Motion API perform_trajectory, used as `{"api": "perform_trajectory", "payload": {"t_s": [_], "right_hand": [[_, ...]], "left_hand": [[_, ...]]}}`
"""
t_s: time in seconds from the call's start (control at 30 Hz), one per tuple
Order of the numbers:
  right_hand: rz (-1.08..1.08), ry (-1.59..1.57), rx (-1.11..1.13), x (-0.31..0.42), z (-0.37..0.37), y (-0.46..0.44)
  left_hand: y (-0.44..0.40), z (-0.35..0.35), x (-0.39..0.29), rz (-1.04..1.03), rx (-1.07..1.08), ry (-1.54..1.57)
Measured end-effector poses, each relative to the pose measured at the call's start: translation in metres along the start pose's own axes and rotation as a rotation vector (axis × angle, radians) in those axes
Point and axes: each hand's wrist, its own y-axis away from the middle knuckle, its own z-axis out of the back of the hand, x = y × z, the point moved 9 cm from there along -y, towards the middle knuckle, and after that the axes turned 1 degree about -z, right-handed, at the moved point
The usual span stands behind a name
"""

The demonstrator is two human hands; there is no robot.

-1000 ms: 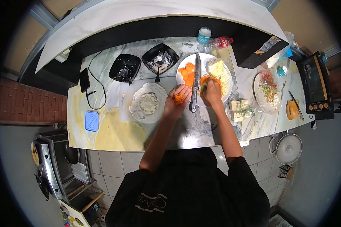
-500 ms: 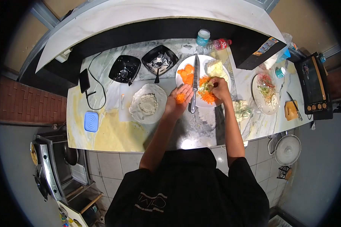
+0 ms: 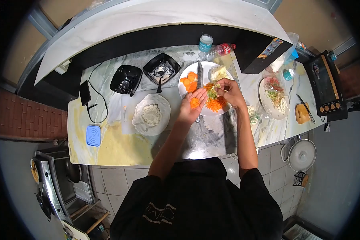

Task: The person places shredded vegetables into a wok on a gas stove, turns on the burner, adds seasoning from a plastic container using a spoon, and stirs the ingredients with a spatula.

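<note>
My left hand (image 3: 191, 109) is palm up with its fingers stretched out. A small heap of shredded carrot (image 3: 194, 103) rests on the palm. Pinched together, the fingers of my right hand (image 3: 229, 94) have hold of pale green vegetable shreds (image 3: 217, 89) just above the plate. Beneath both hands lies a white plate (image 3: 183, 93) with sliced carrots (image 3: 191, 81), more shredded carrot (image 3: 216, 105) and a pale yellowish-green block (image 3: 219, 73) that I cannot name surely. A knife (image 3: 200, 75) lies across it, its handle mostly hidden by my left hand.
To the left, a white bowl (image 3: 163, 120) holds white, crumbly powder. Behind it are two black bowls (image 3: 117, 82) with spoons. A phone (image 3: 85, 93) and a blue lid (image 3: 93, 135) lie further left. On the right are an oval plate of shreds (image 3: 268, 105), a cutting board (image 3: 302, 114) and a toaster oven (image 3: 328, 90).
My right hand has lifted from the plate and moved left toward my left hand, with green shreds in its fingers. The view has shifted slightly.
</note>
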Motion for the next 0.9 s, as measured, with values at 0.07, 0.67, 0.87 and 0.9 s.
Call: {"api": "perform_trajectory", "payload": {"t_s": [0.07, 0.67, 0.87, 0.9], "right_hand": [[0.058, 0.062, -0.01, 0.007, 0.001, -0.001], [0.265, 0.443, -0.002, 0.07, -0.054, 0.041], [0.331, 0.407, -0.082, 0.09, -0.041, 0.051], [0.319, 0.322, -0.124, 0.092, -0.035, 0.054]], "left_hand": [[-0.004, -0.004, 0.005, 0.0, -0.004, 0.004], [-0.01, -0.012, 0.018, 0.052, 0.308, 0.127], [-0.005, -0.023, 0.02, 0.103, 0.457, 0.262], [-0.004, -0.022, 0.019, 0.094, 0.396, 0.237]]}}
